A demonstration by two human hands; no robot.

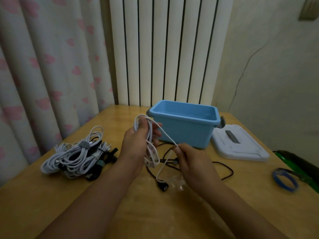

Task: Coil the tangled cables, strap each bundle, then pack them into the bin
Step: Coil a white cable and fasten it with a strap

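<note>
My left hand (136, 144) grips a half-wound coil of white cable (150, 135) above the table's middle. A strand of that cable runs down to my right hand (189, 163), which pinches it between thumb and fingers. The cable's free end hangs below toward a black plug (163, 186) on the table. A loose black cable (226, 169) lies under and right of my hands. The open blue bin (183, 128) stands just behind my hands; its inside shows nothing. A pile of strapped white and black cable bundles (77, 156) lies to the left.
The bin's white lid (241, 145) lies flat to the right of the bin. A blue wristband (284, 180) and a green-and-black object (300, 164) sit near the table's right edge. A clear plastic wrapper (177, 182) lies under my right hand. Curtain and radiator stand behind.
</note>
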